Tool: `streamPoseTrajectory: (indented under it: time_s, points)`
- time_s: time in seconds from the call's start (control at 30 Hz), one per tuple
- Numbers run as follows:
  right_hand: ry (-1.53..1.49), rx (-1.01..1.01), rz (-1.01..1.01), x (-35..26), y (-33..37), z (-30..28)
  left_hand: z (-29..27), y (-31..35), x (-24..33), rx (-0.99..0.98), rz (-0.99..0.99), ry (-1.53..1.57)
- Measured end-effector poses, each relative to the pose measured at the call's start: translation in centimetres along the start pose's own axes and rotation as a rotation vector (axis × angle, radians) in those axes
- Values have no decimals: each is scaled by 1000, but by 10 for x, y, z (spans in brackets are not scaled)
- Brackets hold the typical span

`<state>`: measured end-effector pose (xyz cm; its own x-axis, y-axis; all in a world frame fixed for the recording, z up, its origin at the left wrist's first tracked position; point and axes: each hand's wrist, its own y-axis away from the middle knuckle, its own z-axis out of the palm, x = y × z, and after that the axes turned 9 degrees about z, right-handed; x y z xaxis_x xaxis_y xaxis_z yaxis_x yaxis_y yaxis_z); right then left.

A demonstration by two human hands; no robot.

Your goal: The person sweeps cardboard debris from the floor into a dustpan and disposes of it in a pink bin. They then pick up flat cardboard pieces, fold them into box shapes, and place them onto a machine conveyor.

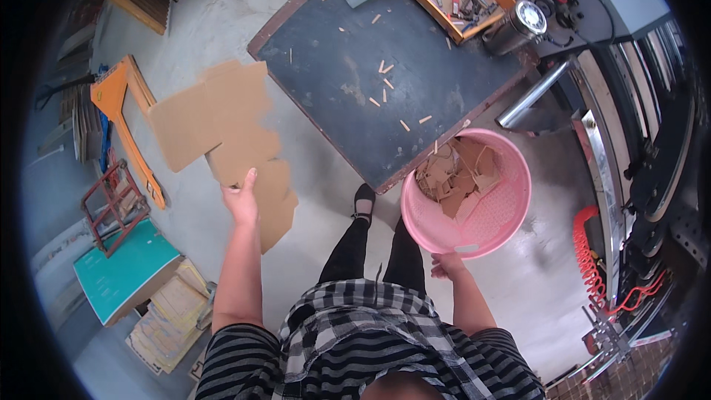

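Note:
My left hand [243,200] is closed on a flat, unfolded piece of brown cardboard [241,122] with uneven flaps, which hangs out over the floor at the left. My right hand [447,264] is curled against the near rim of a round pink plastic basket [511,216], beside a slot in that rim. Its fingertips are partly hidden, but it seems to grip the edge. Torn brown cardboard scraps [455,180] lie inside the basket, mostly toward its far left side.
A dark-topped table [326,81] with small wooden pieces stands ahead, bearing an orange tool tray [474,0] and a metal canister [518,27]. An orange frame [122,115] and a teal-topped box [126,267] are left. Machinery and a coiled red hose [585,252] line the right.

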<state>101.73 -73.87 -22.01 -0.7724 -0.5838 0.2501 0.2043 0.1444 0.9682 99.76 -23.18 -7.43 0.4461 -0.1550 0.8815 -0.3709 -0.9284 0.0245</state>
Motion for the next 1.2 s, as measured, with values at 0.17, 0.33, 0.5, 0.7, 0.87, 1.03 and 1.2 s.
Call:
streamPoseTrajectory:
  time_s: [0.17,0.33,0.5,0.7,0.87,1.03,1.2]
  points:
    - [284,481,-1109,-164,92,13,-11,29,-17,3,-135,62]
    - [360,694,-1661,-360,157,52,-20,54,-30,10,-255,189]
    - [761,1062,-1500,-484,161,80,-47,74,-51,26,-286,188]
    - [875,1270,-1359,-535,149,106,-70,87,-63,91,-368,94]
    - [1158,1204,-1251,-519,148,111,-72,86,-64,116,-391,107]
    - [1080,1200,-1440,-515,151,92,-71,78,-70,74,-400,107]
    - [1120,1257,-1533,-549,149,80,-62,73,-65,20,-365,69]
